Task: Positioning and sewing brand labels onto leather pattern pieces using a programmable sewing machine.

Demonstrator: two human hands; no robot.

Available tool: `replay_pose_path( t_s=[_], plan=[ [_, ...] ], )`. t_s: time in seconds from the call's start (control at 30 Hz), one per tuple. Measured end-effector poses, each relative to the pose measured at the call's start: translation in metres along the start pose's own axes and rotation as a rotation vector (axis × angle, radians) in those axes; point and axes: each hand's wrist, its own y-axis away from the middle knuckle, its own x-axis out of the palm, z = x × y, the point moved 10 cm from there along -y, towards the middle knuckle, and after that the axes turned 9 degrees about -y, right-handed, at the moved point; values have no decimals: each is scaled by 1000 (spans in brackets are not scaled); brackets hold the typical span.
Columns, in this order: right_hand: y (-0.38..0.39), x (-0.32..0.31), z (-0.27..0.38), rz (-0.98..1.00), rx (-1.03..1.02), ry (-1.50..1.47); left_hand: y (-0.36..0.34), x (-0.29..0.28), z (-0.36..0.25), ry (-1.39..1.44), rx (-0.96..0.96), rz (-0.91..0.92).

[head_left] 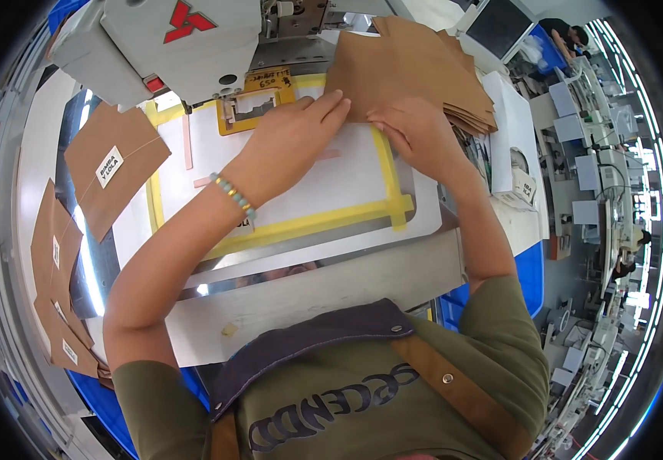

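Note:
Both my hands are at the near edge of a pile of flat brown fabric pieces (400,69), which lies to the right of a sewing machine head. My left hand (293,138), with a beaded bracelet (232,195) on its wrist, has its fingers together on the top piece's left corner; its thumb is hidden. Close by on the right, my right hand (416,138) pinches the same near edge with curled fingers. Under my hands lies a white sheet (308,188) bordered with yellow tape (308,227). A yellow clamp frame (228,123) sits beyond my left hand, under the machine.
The white machine head (178,57) stands at the far left. Brown pieces with white labels (90,184) hang along the table's left side. At right are a white box (523,188), a dark screen (500,29) and a blue bin (531,280). Other people work far right.

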Motion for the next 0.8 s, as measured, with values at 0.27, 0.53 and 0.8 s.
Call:
replay_pose_path(
  t_s=[0.27,0.53,0.8],
  plan=[
    [29,2,12,1,-104,295,-1,32,-12,-43,184,160],
    [14,20,30,-66,-160,319,56,4,-9,-354,255,303],
    [3,69,40,274,-36,162,128,-31,55,-554,-3,431]
  ],
)
